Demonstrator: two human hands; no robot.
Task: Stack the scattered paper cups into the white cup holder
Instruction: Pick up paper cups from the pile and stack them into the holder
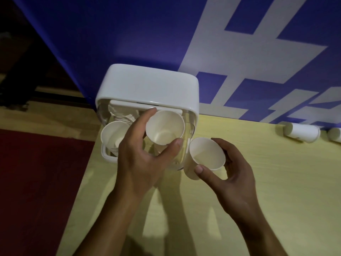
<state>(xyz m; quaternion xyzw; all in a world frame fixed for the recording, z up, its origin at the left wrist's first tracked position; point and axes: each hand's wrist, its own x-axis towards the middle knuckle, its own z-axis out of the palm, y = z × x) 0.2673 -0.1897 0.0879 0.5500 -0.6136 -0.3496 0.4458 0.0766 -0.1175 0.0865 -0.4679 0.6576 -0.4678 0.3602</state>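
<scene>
- The left hand [142,150] grips a paper cup [165,127] at centre frame. The thumb is on the cup's near rim and the fingers curl round its far side. The mouth faces up.
- This cup sits over the right-hand side of the white cup holder [147,84]. I cannot tell whether it is already seated or hovering just above.
- The right hand [232,172] holds a second cup [206,154] between thumb and curled fingers, mouth up and tilted. It is just to the right of the holder, above the table [276,191].
- Both forearms reach up from the bottom edge, and the wrists angle in toward the holder.
- On the holder's left side, nested cups [114,133] already stand in a stack, so part of the job looks done.
- Left to do, as I judge it: place the two held cups, then collect the two loose cups [300,133] lying on their sides at the right edge of the frame, against the blue panel [110,34].
</scene>
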